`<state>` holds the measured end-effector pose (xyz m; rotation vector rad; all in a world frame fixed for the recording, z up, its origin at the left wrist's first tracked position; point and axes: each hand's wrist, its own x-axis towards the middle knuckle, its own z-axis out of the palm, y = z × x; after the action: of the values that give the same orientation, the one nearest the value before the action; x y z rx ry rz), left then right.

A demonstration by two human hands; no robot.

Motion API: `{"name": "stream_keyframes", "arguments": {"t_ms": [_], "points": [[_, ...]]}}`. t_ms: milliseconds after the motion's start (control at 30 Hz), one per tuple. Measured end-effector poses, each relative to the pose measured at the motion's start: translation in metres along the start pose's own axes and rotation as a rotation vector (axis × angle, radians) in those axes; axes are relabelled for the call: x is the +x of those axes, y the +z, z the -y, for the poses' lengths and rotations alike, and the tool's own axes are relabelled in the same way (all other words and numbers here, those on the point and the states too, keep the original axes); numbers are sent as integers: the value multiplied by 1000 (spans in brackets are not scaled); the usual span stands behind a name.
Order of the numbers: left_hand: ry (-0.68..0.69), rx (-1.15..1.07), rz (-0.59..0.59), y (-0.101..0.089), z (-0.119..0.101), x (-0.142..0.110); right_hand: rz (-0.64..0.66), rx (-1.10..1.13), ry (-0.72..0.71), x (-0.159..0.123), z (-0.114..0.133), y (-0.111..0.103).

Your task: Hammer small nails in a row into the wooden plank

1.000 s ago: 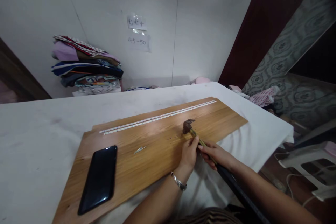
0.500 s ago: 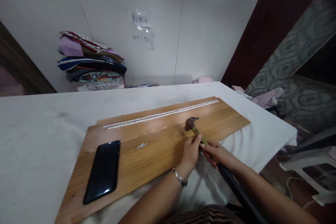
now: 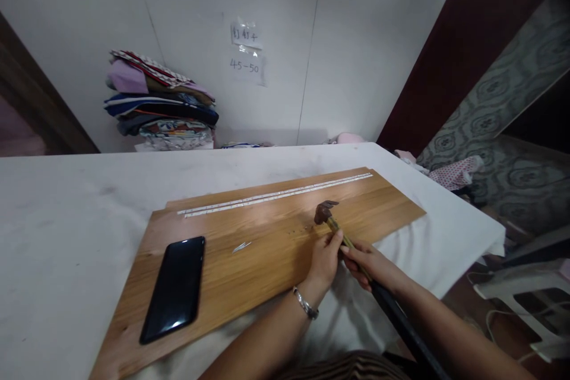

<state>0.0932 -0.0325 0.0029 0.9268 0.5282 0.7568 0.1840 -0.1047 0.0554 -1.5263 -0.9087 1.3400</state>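
Observation:
A claw hammer [image 3: 324, 212] with a rusty head, a yellowish neck and a long black grip slants across the front of a wooden board [image 3: 258, 279]. My right hand [image 3: 364, 262] is wrapped round its handle, partway down. Close below the head, my left hand [image 3: 325, 258] is closed, its thumb and fingers against the neck; its inner fingers are hidden. Several small dark marks show on the board just left of the hammer head. A few thin silver nails [image 3: 241, 247] lie together left of my hands.
A black phone [image 3: 174, 288] lies at the board's left end. Two white measuring strips [image 3: 280, 194] run along its far side. The board rests on a white-covered table [image 3: 66, 237]. Folded cloth [image 3: 162, 101] is stacked by the wall; a white stool [image 3: 529, 297] stands at right.
The view has shifted slightly. Both hands and the hammer hold nearly the same position over the board.

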Motion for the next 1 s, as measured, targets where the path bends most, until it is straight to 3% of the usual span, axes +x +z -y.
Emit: {"name": "stream_keyframes", "arguments": {"t_ms": [1000], "points": [[36, 64, -11, -6, 9, 5, 3, -26, 25, 6, -1, 0]]}}
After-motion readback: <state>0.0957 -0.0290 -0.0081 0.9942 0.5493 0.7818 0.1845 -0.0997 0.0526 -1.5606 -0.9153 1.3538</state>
